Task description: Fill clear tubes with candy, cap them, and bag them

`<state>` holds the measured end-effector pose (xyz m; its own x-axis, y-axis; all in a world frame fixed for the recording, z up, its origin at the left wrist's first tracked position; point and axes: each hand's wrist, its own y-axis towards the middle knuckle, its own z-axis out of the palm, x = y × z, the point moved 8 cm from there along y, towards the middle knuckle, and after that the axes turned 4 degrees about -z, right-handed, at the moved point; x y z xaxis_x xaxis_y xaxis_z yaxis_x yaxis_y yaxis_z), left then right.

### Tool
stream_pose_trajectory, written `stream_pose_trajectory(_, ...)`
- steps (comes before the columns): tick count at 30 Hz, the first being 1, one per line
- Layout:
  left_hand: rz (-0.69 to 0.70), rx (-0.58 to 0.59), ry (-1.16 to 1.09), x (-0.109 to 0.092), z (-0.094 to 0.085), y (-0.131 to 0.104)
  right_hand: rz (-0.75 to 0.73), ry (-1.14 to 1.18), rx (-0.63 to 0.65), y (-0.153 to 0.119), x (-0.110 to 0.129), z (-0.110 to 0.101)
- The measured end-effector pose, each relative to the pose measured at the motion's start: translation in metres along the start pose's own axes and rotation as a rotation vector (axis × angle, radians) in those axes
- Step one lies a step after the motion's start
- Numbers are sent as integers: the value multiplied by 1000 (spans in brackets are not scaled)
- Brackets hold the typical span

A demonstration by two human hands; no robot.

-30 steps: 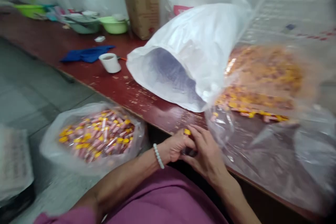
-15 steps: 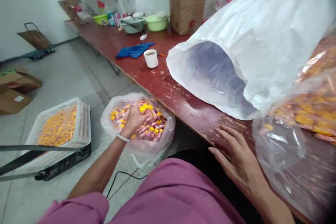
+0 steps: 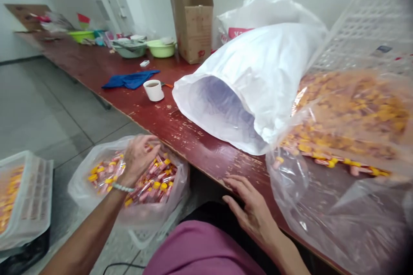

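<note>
My left hand (image 3: 138,160), a beaded bracelet at its wrist, is over a clear plastic bag (image 3: 80,189) beside the table. Inside the bag lie many small pink tubes with yellow caps (image 3: 158,187). The left fingers are stretched forward above the tubes, with nothing visible in them; their undersides are hidden. My right hand (image 3: 253,206) is open, its fingers resting at the edge of the red table (image 3: 206,154). To its right, a larger clear plastic bag (image 3: 325,206) on the table spills more yellow-capped tubes (image 3: 348,129).
A white sack (image 3: 254,68) lies on the table with its mouth facing me. Beyond are a white cup (image 3: 154,91), a blue cloth (image 3: 129,80), a cardboard box (image 3: 198,30) and a green basin (image 3: 161,49). A white crate (image 3: 38,193) of tubes stands at left.
My view has turned right, bringing more of the large tube bag into sight. My left hand has risen toward the bag's table side; yellow caps at its fingertips no longer show. The right hand stays at the edge.
</note>
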<state>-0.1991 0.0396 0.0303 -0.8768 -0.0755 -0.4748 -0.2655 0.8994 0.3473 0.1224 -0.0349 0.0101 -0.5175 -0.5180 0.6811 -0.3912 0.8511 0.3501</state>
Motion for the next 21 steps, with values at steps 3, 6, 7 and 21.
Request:
stream_pose_trajectory(3, 226, 91, -65, -85, 43, 19, 1, 26, 18, -2, 0, -1)
stream_pose_trajectory(6, 420, 196, -24, -163, 97, 33, 55, 60, 24, -6, -6, -4)
stream_pose_trajectory(7, 461, 223, -13, -183, 115, 38, 79, 68, 17, -9, -10, -6)
stream_pose_trajectory(21, 503, 332, 122, -244, 213, 70, 178, 92, -159, -18, -34, -10)
